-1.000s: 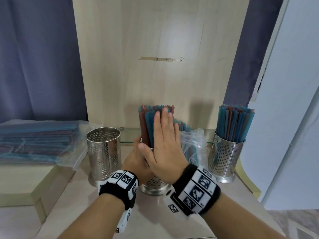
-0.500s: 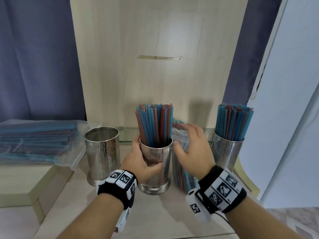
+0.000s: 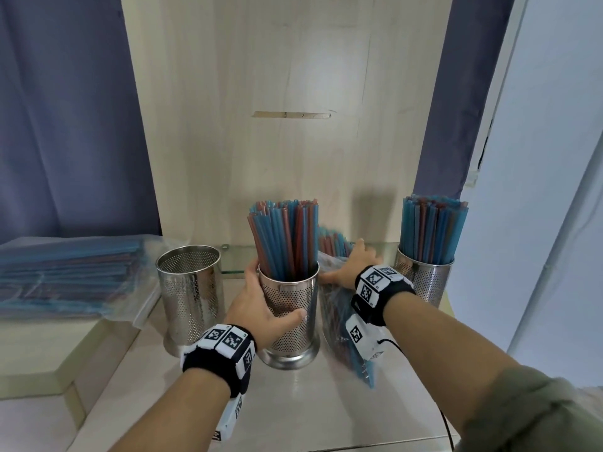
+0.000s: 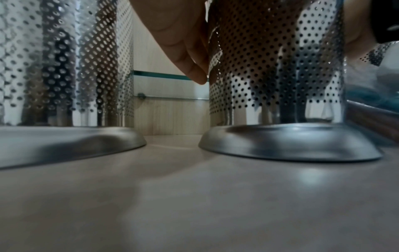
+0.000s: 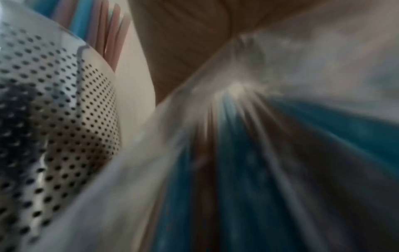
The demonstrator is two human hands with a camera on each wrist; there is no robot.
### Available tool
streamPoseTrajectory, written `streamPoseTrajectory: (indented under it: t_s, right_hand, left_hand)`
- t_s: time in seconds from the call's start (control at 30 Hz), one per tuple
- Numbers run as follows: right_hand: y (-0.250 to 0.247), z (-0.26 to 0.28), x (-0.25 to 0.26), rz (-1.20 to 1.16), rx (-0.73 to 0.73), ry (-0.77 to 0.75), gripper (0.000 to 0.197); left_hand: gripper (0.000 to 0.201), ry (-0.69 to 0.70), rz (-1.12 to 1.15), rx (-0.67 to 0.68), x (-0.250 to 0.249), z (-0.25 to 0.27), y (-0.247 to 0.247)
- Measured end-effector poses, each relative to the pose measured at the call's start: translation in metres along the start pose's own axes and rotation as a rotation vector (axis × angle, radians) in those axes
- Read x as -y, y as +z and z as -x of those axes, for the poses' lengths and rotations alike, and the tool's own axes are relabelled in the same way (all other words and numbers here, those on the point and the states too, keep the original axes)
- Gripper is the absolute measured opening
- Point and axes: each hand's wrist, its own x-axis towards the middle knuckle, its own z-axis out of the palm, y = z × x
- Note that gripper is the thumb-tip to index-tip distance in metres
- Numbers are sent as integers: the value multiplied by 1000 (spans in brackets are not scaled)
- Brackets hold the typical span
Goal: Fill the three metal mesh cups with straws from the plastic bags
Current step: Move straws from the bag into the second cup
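Note:
Three metal mesh cups stand in a row on the counter. The left cup point(image 3: 191, 295) point(image 4: 64, 68) is empty. The middle cup point(image 3: 290, 321) point(image 4: 276, 76) is packed with blue and red straws point(image 3: 287, 236), and my left hand point(image 3: 257, 298) grips its wall, thumb in front, fingers point(image 4: 190, 56) behind. The right cup point(image 3: 424, 285) is also full of straws. Between the middle and right cups leans a clear plastic bag of straws point(image 3: 339, 324) point(image 5: 259, 170). My right hand point(image 3: 349, 269) grips its upper part; the wrist view is blurred.
More bags of straws point(image 3: 65, 275) lie stacked on a raised ledge at the left. A wooden panel point(image 3: 293, 158) closes the back, with a glass strip point(image 4: 164, 76) at its foot. A white wall point(image 3: 554, 223) borders the right side.
My right hand left the tops of the middle cup's straws, swung right and down, and took hold of the bag. My left hand stayed on the middle cup.

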Motion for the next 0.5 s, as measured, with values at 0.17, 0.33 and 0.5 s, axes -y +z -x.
streamPoseTrajectory:
  t_s: [0.17,0.33,0.5]
  right_hand:
    - [-6,0,1,-85,59,22,63]
    - [-20,0,-2,-426,-108,-20,31]
    - [-24,0,-3,-624,-378,-188,33]
  left_hand:
    - [114,-13,-5,19,1,0,-1]
    - [115,-16,0,16,2,0,0]
    - [115,-23,-3,18,5,-2,1]
